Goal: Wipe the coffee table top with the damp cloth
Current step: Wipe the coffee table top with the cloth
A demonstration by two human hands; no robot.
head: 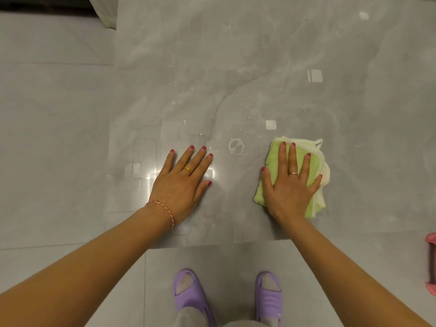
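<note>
Hands flat, fingers spread | right hand [291, 185] pressing folded green-and-cream cloth [313, 161], 3 o'clock | left hand [182, 185] empty on glossy grey marble counter [236, 55]

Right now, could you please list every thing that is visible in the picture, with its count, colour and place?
coffee table top: one, glossy grey marble look, fills the middle and the far right.
water drops: many, clear, scattered on the table between and beyond the hands.
damp cloth: one, light green with a cream part, on the table under the right hand.
floor: pale grey tiles, left of the table and near the feet.
pink object: one, at the right edge, cut off, cannot tell what.
slippers: two, purple, bottom centre.
left hand: flat on the table, gold ring, woven bracelet.
right hand: flat on the cloth, ring.
</note>
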